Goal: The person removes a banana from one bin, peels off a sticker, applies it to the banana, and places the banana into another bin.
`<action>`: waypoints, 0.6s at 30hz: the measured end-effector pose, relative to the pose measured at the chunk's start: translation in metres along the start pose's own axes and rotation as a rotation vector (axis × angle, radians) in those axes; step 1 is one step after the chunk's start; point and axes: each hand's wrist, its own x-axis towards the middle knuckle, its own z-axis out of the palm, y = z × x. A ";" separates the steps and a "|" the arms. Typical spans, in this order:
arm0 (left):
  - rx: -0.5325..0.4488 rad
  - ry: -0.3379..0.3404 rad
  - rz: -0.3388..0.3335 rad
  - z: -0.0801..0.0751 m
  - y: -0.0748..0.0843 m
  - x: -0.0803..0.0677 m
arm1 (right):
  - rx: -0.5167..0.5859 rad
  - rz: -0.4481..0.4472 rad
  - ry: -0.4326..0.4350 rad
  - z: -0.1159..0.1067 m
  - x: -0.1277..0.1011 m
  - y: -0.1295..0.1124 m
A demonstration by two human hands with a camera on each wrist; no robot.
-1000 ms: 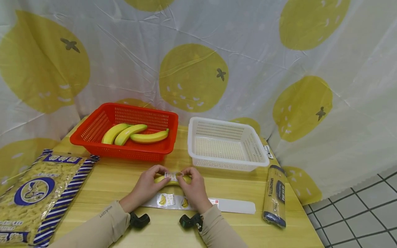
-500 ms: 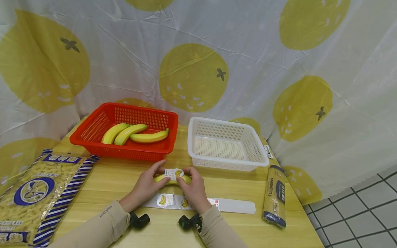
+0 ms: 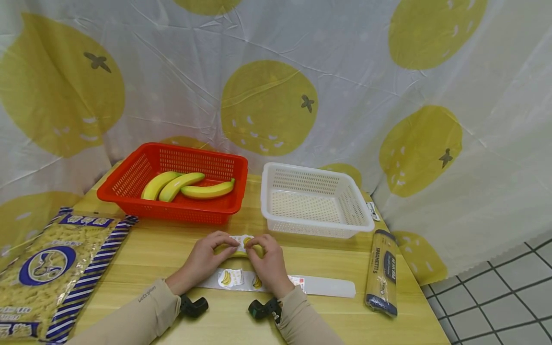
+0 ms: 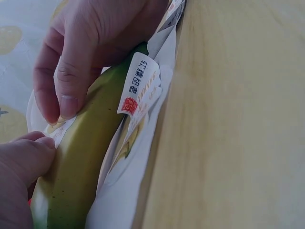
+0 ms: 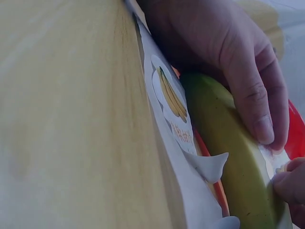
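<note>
A yellow banana point(image 3: 239, 255) lies crosswise between both hands, with a white banana-print sticker point(image 3: 239, 243) on its top. My left hand point(image 3: 209, 254) is at the banana's left part, thumb and index finger pinched together at the sticker's left edge. At the right edge, my right hand point(image 3: 268, 258) pinches the sticker with thumb and index finger. In the left wrist view, the banana point(image 4: 88, 143) shows the sticker partly hidden under the fingers. Just in front lies a white backing strip point(image 3: 329, 287) with more stickers point(image 3: 230, 278); my right hand covers part of it.
A red basket point(image 3: 181, 209) with three bananas point(image 3: 207, 191) stands behind to the left. Beside it is a white basket point(image 3: 319, 229). A large pasta bag point(image 3: 47, 273) lies at left, a spaghetti pack point(image 3: 382, 273) at right. A patterned curtain point(image 3: 181, 96) hangs behind the table.
The left fingers lifted behind the banana, then came down onto the sticker's left edge. The right fingers uncovered the sticker's right end and now pinch it. The baskets and packs stayed put.
</note>
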 end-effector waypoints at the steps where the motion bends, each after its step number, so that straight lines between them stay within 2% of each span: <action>1: 0.004 -0.002 -0.001 0.000 0.000 0.000 | -0.007 -0.006 -0.003 0.000 0.000 0.000; 8: 0.021 -0.021 -0.025 -0.001 0.000 0.000 | -0.038 -0.002 -0.023 -0.001 0.000 -0.002; 18: 0.034 -0.022 -0.024 0.000 -0.001 0.000 | -0.068 0.008 -0.037 0.000 -0.001 -0.001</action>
